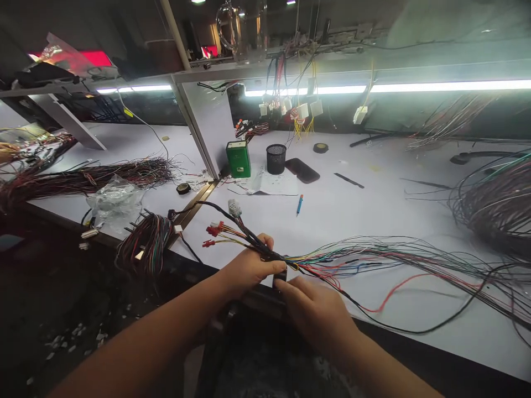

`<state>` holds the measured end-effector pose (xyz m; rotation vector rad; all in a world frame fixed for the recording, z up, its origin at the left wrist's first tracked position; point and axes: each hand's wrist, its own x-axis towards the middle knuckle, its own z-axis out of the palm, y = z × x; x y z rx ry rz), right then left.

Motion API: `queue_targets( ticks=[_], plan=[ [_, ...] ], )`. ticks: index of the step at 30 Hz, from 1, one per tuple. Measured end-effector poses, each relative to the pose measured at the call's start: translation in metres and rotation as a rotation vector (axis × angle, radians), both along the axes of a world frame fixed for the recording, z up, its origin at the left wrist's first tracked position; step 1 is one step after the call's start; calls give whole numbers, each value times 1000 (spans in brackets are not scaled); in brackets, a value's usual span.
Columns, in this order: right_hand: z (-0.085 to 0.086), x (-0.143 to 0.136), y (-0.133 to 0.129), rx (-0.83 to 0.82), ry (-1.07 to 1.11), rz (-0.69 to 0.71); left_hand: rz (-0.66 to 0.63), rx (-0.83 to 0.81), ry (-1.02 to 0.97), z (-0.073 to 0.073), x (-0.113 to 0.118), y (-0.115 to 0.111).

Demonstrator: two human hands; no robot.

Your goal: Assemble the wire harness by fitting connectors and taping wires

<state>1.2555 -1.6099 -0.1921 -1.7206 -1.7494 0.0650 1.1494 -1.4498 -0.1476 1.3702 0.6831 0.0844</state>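
Two forearms were stretched towards the bench. By the right hand, a black roll, seemingly tape, was pinched; just beyond it, the wire bundle was gripped by the left hand. Rightward, loose wires were left unbound; towards the connectors, dark covering was apparently already applied.

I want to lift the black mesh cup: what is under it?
White paper shows at the front of the black mesh cup, by its base; whatever lies directly beneath is covered by the cup.
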Motion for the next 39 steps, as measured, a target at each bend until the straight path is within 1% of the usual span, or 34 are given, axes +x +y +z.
queue_targets(
  ticks=[2,4,5,6,8,9,10,11,13,15,17,18,20,21,22,23,24,25,27,28,29,30,32,33,34,35,37,39],
  plan=[
    [13,11,0,13,5,-3,-8,125,22,6,-1,-3],
    [26,24,9,-32,-25,-36,-43,169,34,9,-2,-7],
    [31,29,16,-107,-45,-52,-58,181,41,10,-2,-9],
    [33,33,24,-221,-66,-61,-69,201,52,11,-3,-11],
    [31,37,40,-468,-98,-43,-80,273,93,11,-4,-14],
    [27,38,47,-558,-112,-33,-86,307,116,11,-5,-14],
    [23,39,52,-612,-122,-3,-103,322,135,10,-7,-14],
    [19,40,56,-617,-123,54,-129,315,149,9,-9,-13],
    [14,42,57,-551,-87,185,-190,263,151,7,-12,-12],
    [14,48,54,-521,-31,259,-219,267,137,3,-14,-11],
    [17,58,49,-583,87,296,-218,346,136,2,-16,-12],
    [19,65,47,-645,200,352,-212,392,136,2,-16,-13],
    [22,80,47,-733,544,482,-202,449,131,4,-17,-15],
    [23,86,48,-744,733,515,-188,463,121,5,-16,-16],
    [22,89,51,-739,887,518,-168,474,110,7,-16,-17],
    [20,90,55,-733,990,503,-154,479,97,9,-16,-18],
    [18,88,59,-745,1046,494,-147,474,86,11,-15,-20],
    [16,84,64,-790,1070,514,-144,457,74,12,-15,-21],
    [11,73,73,-907,1055,590,-153,397,55,14,-15,-25],
    [10,69,76,-935,1017,608,-160,372,50,14,-16,-26],
    [10,66,78,-917,952,589,-164,363,53,13,-17,-26],
    [10,65,78,-858,865,534,-162,374,66,12,-19,-26],
    [11,66,72,-638,646,328,-132,430,110,9,-21,-23],
    [11,65,67,-503,529,222,-100,459,126,7,-22,-21],
    [11,63,59,-368,413,148,-62,475,135,5,-22,-18],
    [10,58,50,-246,300,112,-27,473,135,3,-21,-16],
    [6,44,30,-58,95,121,28,410,106,1,-17,-12],
    [1,31,12,42,-31,123,60,283,77,1,-13,-9]
  ],
)
